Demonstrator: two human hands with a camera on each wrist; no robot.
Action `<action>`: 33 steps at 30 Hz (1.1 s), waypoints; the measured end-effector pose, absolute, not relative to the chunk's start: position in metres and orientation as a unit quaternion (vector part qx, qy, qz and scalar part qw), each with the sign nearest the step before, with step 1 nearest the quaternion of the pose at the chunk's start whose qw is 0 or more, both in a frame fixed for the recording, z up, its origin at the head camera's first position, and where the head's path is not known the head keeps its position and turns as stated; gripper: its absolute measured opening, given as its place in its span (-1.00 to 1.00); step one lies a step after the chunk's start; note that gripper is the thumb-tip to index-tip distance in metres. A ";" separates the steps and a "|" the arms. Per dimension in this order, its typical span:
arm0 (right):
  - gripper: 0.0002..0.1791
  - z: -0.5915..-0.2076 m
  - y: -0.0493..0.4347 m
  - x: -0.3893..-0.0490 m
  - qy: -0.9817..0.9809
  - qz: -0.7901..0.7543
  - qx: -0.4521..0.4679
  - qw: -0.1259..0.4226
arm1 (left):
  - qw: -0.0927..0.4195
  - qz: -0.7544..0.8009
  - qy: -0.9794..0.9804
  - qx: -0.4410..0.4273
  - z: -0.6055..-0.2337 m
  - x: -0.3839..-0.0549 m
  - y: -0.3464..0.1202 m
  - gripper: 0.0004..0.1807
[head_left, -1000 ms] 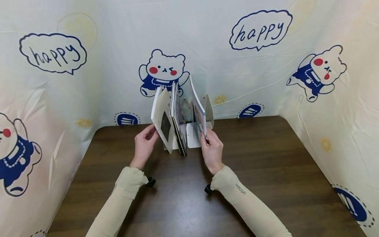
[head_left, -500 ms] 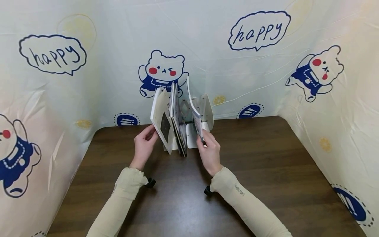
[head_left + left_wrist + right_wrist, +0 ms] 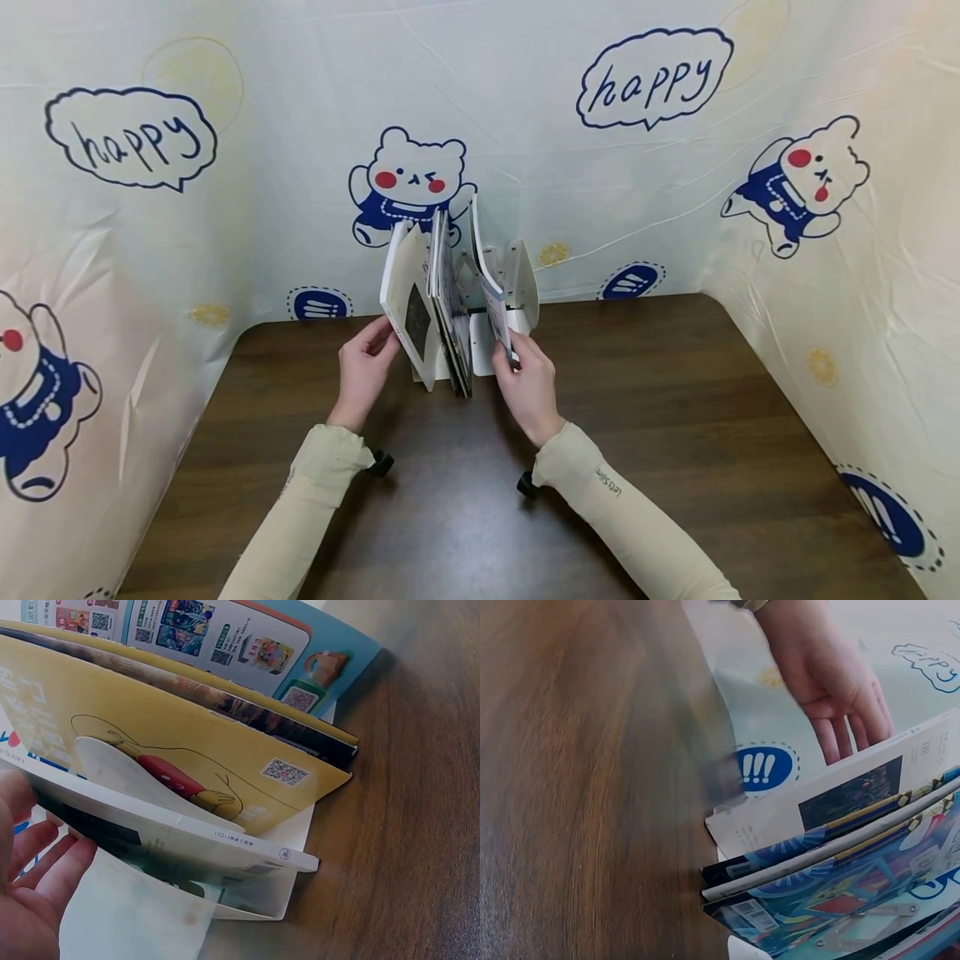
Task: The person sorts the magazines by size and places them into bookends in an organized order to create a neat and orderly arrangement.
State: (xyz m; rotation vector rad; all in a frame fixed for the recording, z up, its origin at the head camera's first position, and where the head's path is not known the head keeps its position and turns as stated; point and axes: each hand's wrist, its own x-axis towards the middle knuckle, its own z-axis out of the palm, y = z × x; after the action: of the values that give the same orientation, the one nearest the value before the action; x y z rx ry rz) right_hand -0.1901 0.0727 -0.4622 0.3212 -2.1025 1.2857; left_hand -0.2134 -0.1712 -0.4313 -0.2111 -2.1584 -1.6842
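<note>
A white-spined book (image 3: 408,271) leans at the left of an upright row. My left hand (image 3: 360,371) touches its outer side; in the left wrist view the fingers (image 3: 67,866) lie against the cover below the spine. Several thin books (image 3: 452,325) stand together in the middle, one with a yellow cover (image 3: 300,799). At the right end my right hand (image 3: 528,387) pinches the near edge of a thin booklet (image 3: 489,279), whose blue-edged cover shows in the left wrist view. A white bookend (image 3: 525,283) holds the row. The right wrist view does not show the right hand.
The brown wooden table (image 3: 465,492) spreads out in front of the books. Just behind them hangs a pale curtain (image 3: 300,233) printed with bears and speech bubbles. A gap separates the middle books from the right booklet, over the bookend's white base (image 3: 482,350).
My right hand has moved slightly left with the booklet, bringing it away from the bookend's right plate and nearer the middle books. The left hand has stayed nearly still.
</note>
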 end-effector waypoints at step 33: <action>-0.48 -0.460 0.077 -0.184 -0.869 0.402 0.106 0.267 | 0.177 -0.593 -0.783 -0.070 -0.426 -0.214 -0.173 -0.63</action>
State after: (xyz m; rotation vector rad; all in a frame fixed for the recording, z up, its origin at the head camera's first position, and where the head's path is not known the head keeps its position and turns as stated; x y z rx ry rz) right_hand -0.1837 0.0768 -0.4598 0.2858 -2.3461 1.0845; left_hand -0.2137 -0.1730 -0.4260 -0.1973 -2.2157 -1.6782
